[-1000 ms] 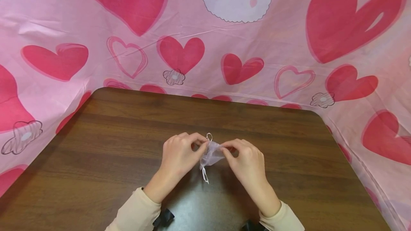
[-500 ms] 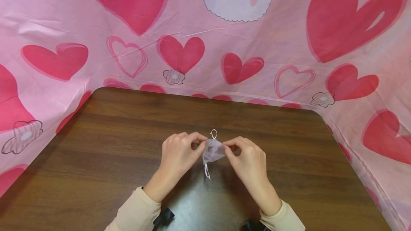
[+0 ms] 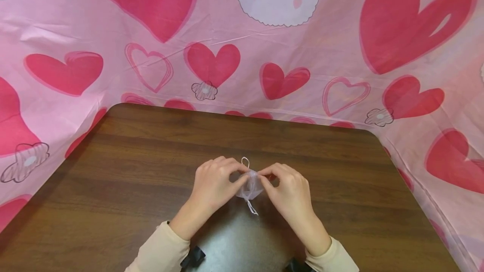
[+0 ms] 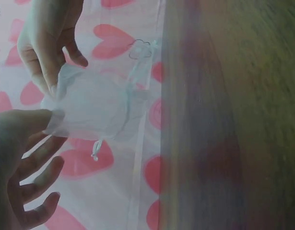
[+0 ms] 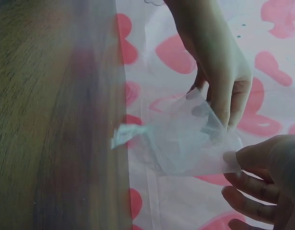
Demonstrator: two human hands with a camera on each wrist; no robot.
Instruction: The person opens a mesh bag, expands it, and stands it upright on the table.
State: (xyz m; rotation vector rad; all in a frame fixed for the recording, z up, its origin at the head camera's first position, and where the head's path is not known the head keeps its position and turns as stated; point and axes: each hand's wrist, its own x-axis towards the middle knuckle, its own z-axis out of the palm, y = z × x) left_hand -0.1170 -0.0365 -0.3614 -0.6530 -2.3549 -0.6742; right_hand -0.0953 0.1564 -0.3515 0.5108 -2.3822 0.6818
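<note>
A small sheer white organza drawstring bag [image 3: 252, 189] hangs between both hands over the middle of the table. My left hand [image 3: 216, 184] pinches one side of its edge between thumb and index finger. On the other side my right hand [image 3: 290, 189] pinches the same edge in a like way. One white cord loop [image 3: 245, 162] sticks out on the far side, and another drawstring end [image 3: 252, 207] dangles on the near side. In the left wrist view the bag [image 4: 94, 103] looks flat and see-through. Nothing shows inside the bag [image 5: 185, 143] in the right wrist view.
The dark brown wooden table [image 3: 151, 146] has rounded far corners. A pink cloth [image 3: 223, 24] printed with red hearts surrounds it at the back and sides. Black wrist mounts [image 3: 193, 257] sit below the cream sleeves [image 3: 162, 249].
Both hands have drawn closer together, so the bag's pinched edge is narrower. The far cord loop has shifted left and down, while the near drawstring end has swung right.
</note>
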